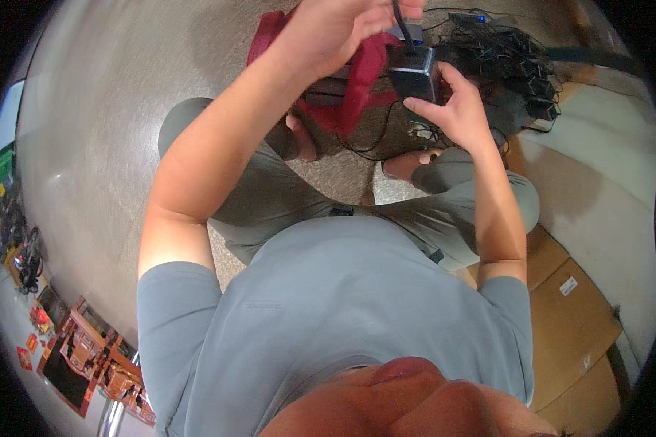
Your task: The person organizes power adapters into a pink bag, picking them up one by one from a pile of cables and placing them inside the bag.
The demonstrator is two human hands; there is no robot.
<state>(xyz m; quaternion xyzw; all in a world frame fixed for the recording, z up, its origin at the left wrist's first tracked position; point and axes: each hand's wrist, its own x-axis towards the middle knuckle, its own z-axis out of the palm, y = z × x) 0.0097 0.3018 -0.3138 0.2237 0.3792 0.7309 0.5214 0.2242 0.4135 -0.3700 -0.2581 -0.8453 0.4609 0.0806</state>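
My right hand (459,109) grips a black box-shaped device (415,76), possibly a power adapter, with the thumb and fingers on its right side and lower edge. A thick black cable (402,24) rises from the top of the device and runs out past the upper picture edge. My left hand (361,22) is at the top edge, its fingers against or just behind this cable. The thumb is not clearly seen, so its hold is uncertain. Below and left of the device is a dark red fabric bag or cloth (355,93), partly hidden by my left forearm.
A heap of black adapters and tangled cables (503,60) lies at the upper right, with small blue lights. Loose black cable (366,150) trails near my feet. Flattened cardboard (568,317) is at my right. Carved wooden furniture (82,349) stands at the far left.
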